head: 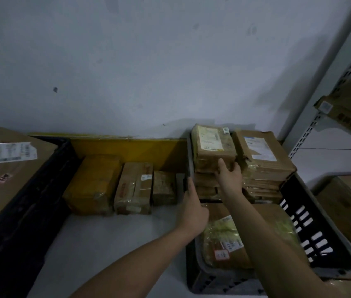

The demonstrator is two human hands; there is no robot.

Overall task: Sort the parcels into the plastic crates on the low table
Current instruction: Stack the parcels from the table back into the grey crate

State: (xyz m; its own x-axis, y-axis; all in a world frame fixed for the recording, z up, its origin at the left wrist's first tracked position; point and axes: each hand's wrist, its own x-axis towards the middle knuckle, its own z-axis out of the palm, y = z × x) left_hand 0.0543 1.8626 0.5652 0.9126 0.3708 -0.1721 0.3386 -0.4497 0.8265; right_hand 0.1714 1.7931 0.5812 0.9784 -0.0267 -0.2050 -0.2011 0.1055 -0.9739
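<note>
The right hand (228, 175) grips the near end of the top cardboard parcel (213, 147), stacked at the far end of the grey crate (224, 284). The left hand (192, 208), fingers straight, rests against the crate's left rim. The parcel appears rigid, tape-slick and moderately light; support both ends.

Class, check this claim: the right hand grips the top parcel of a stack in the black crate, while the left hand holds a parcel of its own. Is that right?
Not quite. The right hand does grip the top parcel in the black crate, but the left hand holds no parcel: in the head view it rests against the crate's left rim.
</note>
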